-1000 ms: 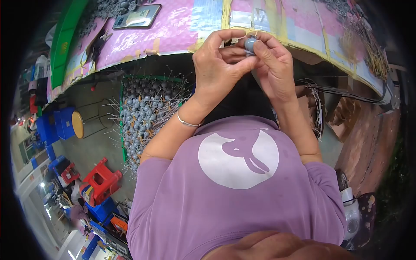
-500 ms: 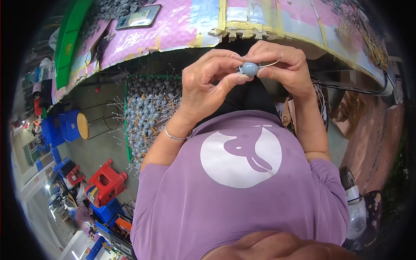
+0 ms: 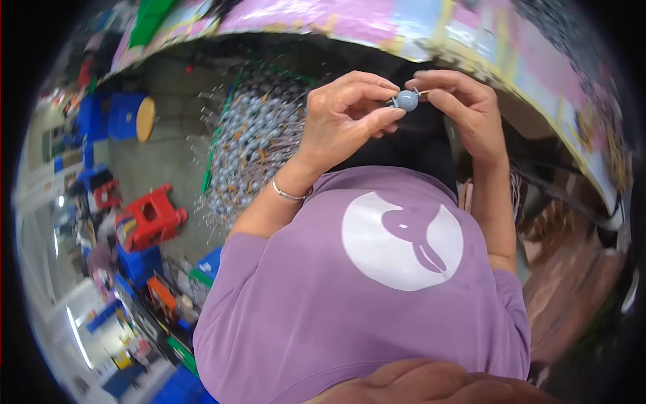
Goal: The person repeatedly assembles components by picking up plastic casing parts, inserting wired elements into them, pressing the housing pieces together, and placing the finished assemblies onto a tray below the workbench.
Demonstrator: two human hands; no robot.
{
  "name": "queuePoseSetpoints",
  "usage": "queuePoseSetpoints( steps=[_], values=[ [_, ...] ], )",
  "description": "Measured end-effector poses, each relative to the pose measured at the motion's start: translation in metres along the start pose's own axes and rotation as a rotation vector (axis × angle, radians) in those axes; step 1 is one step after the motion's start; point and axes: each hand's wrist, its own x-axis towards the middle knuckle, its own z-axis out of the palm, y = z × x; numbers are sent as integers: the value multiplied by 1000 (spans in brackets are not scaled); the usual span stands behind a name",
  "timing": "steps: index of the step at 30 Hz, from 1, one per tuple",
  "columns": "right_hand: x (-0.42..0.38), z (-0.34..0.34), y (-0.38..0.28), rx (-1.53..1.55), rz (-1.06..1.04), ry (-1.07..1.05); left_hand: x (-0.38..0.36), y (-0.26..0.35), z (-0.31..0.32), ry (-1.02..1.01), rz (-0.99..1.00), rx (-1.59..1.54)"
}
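A small glossy grey-blue ball [image 3: 406,102] with a little pale piece at its side is in front of my body. My left hand [image 3: 346,118] is closed, pinching the ball between thumb and fingertips from the left. On the ball's other side, a short thin pale wire [image 3: 423,92] sticks out towards my right hand [image 3: 468,108], whose thumb and fingers are pinched together on it. Below and left of my hands, a green-edged crate [image 3: 210,158] is heaped with many similar grey-blue balls [image 3: 256,131] on thin wires or stems.
A table edge [image 3: 350,28] covered in pink and patchwork sheets curves across the top. On the left stand a red stool [image 3: 151,219], blue bins [image 3: 124,118] and a round yellow-topped seat [image 3: 145,119]. A brown carton or bag [image 3: 548,222] lies at right.
My view has turned, so the crate and table have shifted. Both hands have moved slightly right with the ball. My right fingers have drawn off the ball to its right, onto the wire.
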Motion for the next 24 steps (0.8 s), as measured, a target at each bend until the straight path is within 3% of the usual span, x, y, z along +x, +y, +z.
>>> queuePoseSetpoints(
  steps=[4, 5, 7, 9, 10, 13, 15, 17, 21, 23, 24],
  values=[
    [1, 8, -5, -42, 80, -3, -34, 2, -64, 264, -292, 269],
    [-1, 5, -5, -58, 77, -12, -45, -3, -91, 298, -445, 308],
    [-6, -3, -2, -67, 109, -9, -73, -20, -145, 346, -469, 483],
    [-8, -9, 4, -93, 146, 4, -92, -26, -186, 390, -253, 1075],
    [-7, -9, 7, -81, 164, 4, -95, -22, -195, 429, -432, 1026],
    [-8, -11, 15, -85, 200, 37, -68, -14, -183, 489, -506, 657],
    [-6, -11, 15, -109, 252, 39, -30, -27, -158, 415, -268, 770],
    [-5, -14, 20, -95, 267, 20, 22, -36, -113, 352, -141, 555],
    [-8, -29, 19, -211, 284, 9, 138, -42, -24, 91, 341, 570],
    [-14, -39, 9, -302, 283, 53, 192, -55, 14, 79, 503, 509],
    [-19, -43, 2, -326, 280, 79, 208, -51, 31, 70, 474, 557]
  ],
)
